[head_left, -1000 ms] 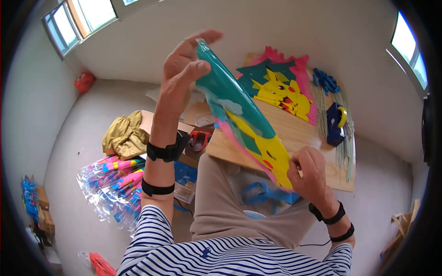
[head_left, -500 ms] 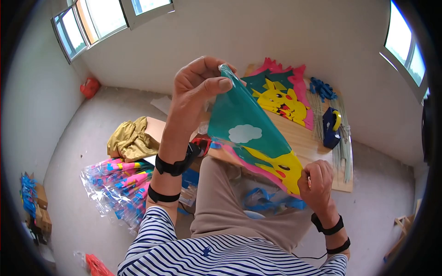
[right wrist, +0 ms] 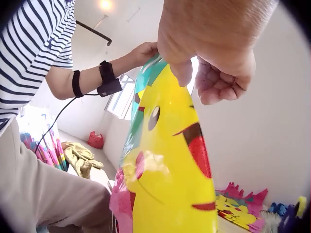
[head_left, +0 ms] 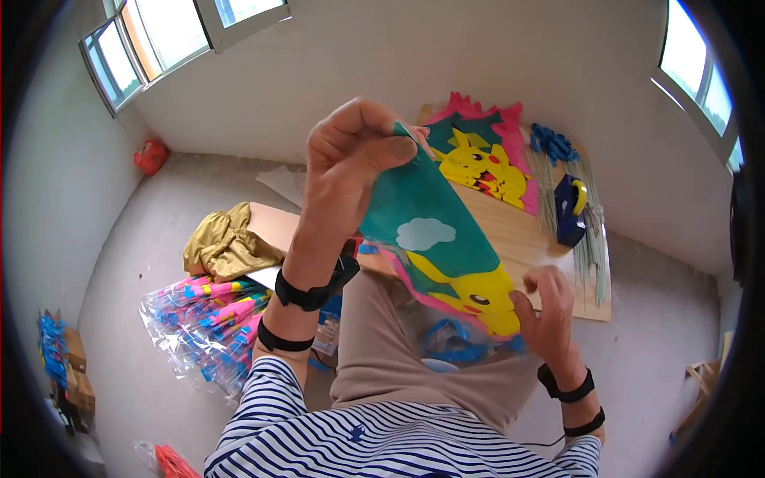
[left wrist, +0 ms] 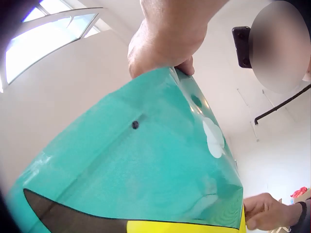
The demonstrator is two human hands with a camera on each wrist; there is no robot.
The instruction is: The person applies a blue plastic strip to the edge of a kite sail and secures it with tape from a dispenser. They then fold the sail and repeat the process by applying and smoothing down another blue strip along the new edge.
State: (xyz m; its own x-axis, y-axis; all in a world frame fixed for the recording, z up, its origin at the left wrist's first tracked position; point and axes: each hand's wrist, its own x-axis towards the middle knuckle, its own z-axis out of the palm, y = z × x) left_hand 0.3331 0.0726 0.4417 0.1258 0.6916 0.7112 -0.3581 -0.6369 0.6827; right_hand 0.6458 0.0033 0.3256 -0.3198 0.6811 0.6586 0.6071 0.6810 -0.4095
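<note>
A thin glossy sheet (head_left: 434, 215), teal with a white cloud and a yellow cartoon face, hangs at a slant between the hands. My left hand (head_left: 343, 159) pinches its top corner between thumb and fingers. Beside its lower right edge is my right hand (head_left: 550, 315), the thumb near the yellow part and apart from the other fingers. In the right wrist view the thumb of the right hand (right wrist: 206, 53) lies against the sheet (right wrist: 170, 160), with the fingers loosely bent away from it. The left wrist view shows the teal side (left wrist: 131, 155) below the left hand (left wrist: 170, 39).
On the wooden table (head_left: 518, 247) lie similar printed sheets (head_left: 486, 167), thin pale sticks (head_left: 591, 263), blue ribbon (head_left: 552, 143) and a tape dispenser (head_left: 570, 209). Plastic-wrapped colourful bundles (head_left: 211, 319) and a mustard cloth (head_left: 227, 243) are at the left.
The left hand has moved down and slightly right, gripping the corner, and the sheet has spread wider. The right hand's thumb and fingers, earlier closed on the lower edge, have parted.
</note>
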